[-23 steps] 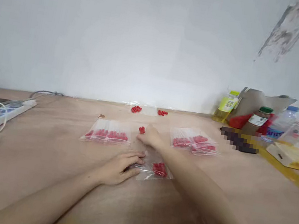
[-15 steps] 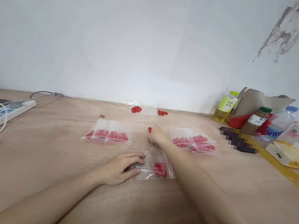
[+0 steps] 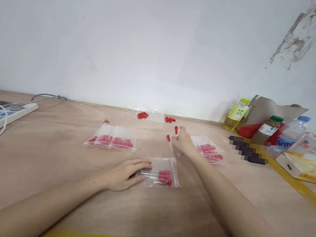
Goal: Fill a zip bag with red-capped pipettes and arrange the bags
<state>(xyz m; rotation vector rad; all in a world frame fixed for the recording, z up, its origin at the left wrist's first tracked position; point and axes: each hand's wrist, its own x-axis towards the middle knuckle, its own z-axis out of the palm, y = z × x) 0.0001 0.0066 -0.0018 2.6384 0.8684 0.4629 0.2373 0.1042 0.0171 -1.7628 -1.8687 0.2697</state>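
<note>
A clear zip bag (image 3: 177, 176) lies flat in front of me with several red-bulbed droppers (image 3: 166, 173) inside, their clear stems pointing left. My left hand (image 3: 127, 173) rests on the table and holds the bag's left end between thumb and fingers. Beyond the bag, my right hand (image 3: 183, 142) has a dropper (image 3: 176, 129) at its fingers, the red bulb sticking out and the stem mostly hidden. Just left of my right thumb is another dropper (image 3: 168, 137), its thin stem running back toward the bag.
Filled dropper bags lie fanned at left (image 3: 111, 137) and right (image 3: 211, 151). Two groups of red bulbs (image 3: 142, 115) sit by the wall. A power strip (image 3: 23, 110) with white cables is at left; bottles (image 3: 267, 129) and a yellow-white packet (image 3: 313, 169) stand at right.
My right hand has moved right, and two red bulbs now show beside it instead of one. My left hand stays on the bag, whose droppers now show more clearly.
</note>
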